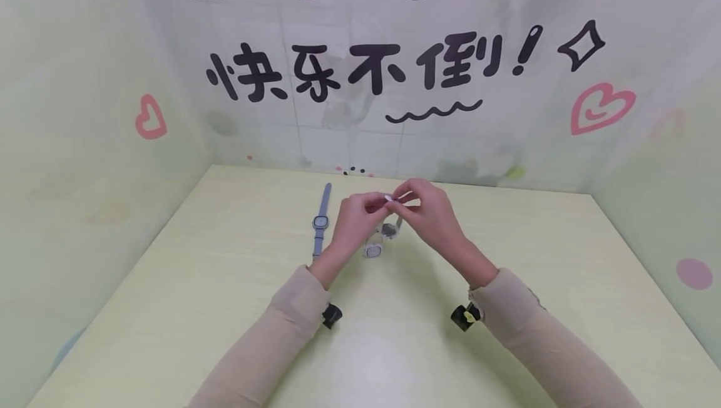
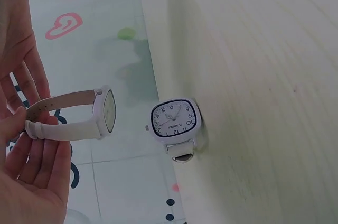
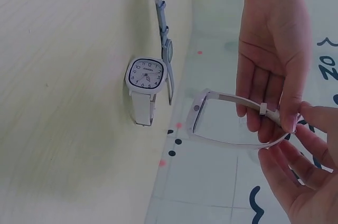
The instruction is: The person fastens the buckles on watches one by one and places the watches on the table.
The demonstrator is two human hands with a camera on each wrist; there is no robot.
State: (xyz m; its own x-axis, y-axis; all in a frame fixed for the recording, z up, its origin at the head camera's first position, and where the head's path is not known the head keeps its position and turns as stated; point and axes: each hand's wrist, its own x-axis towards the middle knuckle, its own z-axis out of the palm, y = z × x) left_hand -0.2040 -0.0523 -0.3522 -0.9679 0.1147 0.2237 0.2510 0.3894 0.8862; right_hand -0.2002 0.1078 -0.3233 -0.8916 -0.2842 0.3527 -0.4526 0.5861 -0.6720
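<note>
Both hands meet above the far part of the table, around the strap ends of a white wristwatch [image 2: 110, 110]. My left hand [image 1: 356, 217] pinches the strap near its keeper loop, thumb on top. From the other side, my right hand [image 1: 432, 214] holds the strap end with thumb and fingertips. The strap forms a loop, with the watch's case [image 3: 199, 109] hanging toward me, away from the fingers. The fingers partly hide where the strap ends meet. Below the hands, a white square-faced watch [image 2: 175, 119] stands on the table, dial up at a tilt, its strap closed underneath.
Left of the hands, a blue-strapped watch [image 1: 320, 223] lies stretched out lengthwise on the pale wood-grain table [image 1: 225, 258]. A printed curtain [image 1: 349, 107] with black lettering and hearts closes off the back and sides. Black wrist cameras [image 1: 332, 315] hang under both sleeves.
</note>
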